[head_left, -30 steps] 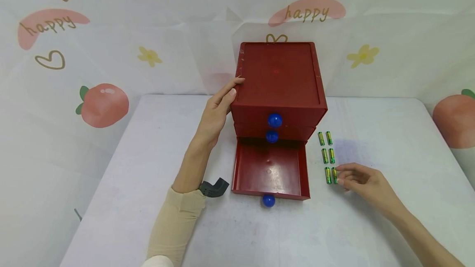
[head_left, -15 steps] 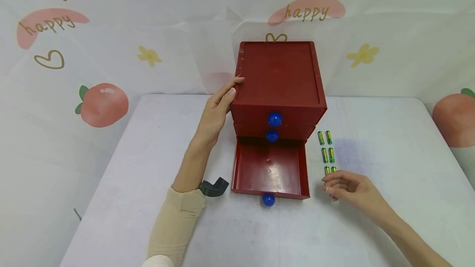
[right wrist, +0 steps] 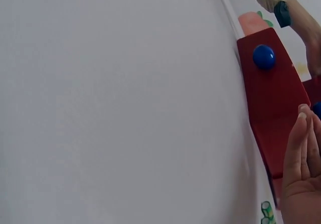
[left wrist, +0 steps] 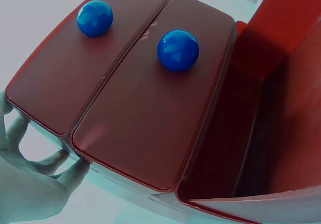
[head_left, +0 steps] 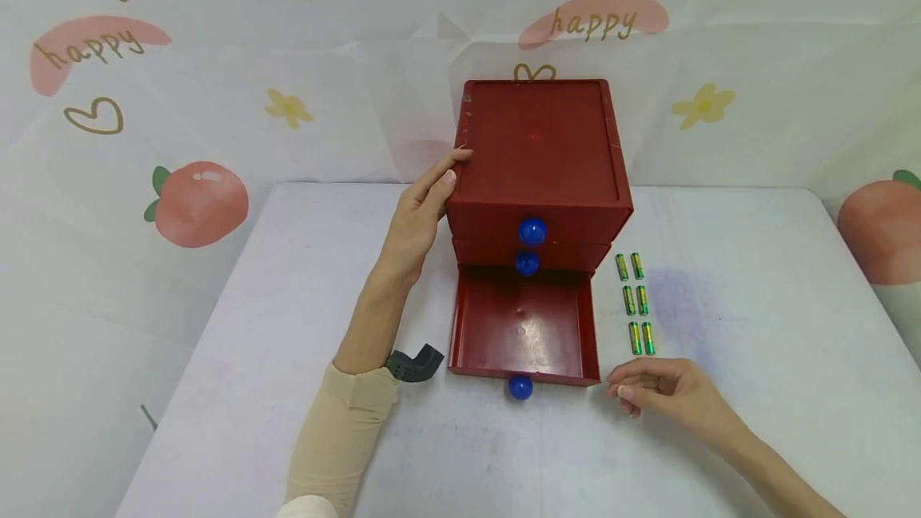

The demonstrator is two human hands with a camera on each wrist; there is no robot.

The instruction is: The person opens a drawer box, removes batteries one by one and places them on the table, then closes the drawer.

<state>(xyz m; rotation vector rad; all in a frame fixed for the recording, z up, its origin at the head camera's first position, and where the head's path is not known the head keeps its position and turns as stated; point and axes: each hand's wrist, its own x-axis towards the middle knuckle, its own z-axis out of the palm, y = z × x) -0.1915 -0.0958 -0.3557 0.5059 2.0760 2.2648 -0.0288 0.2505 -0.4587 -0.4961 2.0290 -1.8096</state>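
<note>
A red cabinet (head_left: 536,146) of stacked drawers with blue ball knobs stands at the back of the table. Its bottom drawer (head_left: 496,342) is pulled out, and nothing shows inside. My left hand (head_left: 412,230) rests against the cabinet's left side, one fingertip over the top edge; in the left wrist view, fingertips of the left hand (left wrist: 35,186) touch the side wall. My right hand (head_left: 669,394) hovers just right of the drawer's front corner, fingers loosely bent and holding nothing. Beyond it, several green batteries (head_left: 648,339) lie in pairs on the table.
A dark angled piece (head_left: 416,364) sits at the left wrist, by the rolled beige sleeve. The white table (head_left: 288,278) extends on both sides of the cabinet. Behind it hangs a printed cloth (head_left: 360,62) with fruit and flowers.
My right hand has moved from the nearest battery pair left and toward me, to beside the drawer's front corner. Both batteries of that pair now show fully. The left hand stays in place.
</note>
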